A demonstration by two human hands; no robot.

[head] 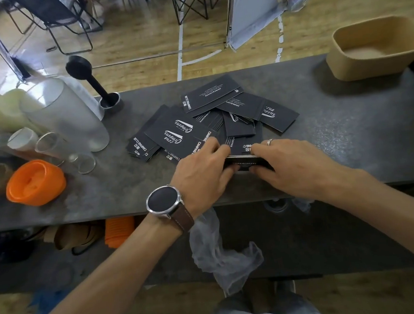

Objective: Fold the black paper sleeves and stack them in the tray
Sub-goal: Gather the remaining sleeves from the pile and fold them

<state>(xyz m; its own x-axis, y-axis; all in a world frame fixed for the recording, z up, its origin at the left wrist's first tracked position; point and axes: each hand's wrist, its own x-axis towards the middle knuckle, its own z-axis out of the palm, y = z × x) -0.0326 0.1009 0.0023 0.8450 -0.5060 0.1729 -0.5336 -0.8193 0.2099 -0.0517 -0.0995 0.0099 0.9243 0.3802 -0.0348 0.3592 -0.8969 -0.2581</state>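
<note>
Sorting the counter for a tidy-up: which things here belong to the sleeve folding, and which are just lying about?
In the job: black paper sleeves, sleeve being folded, tray, left hand, right hand.

Lying about: orange lid, frosted cups, black tamper, plastic bag.

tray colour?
Plain tan, kraft-paper brown tray, no print; head view, far right of the counter.

Both hands, left hand and right hand, pinch 1 black sleeve on the grey counter; the brown tray sits far right.
</note>
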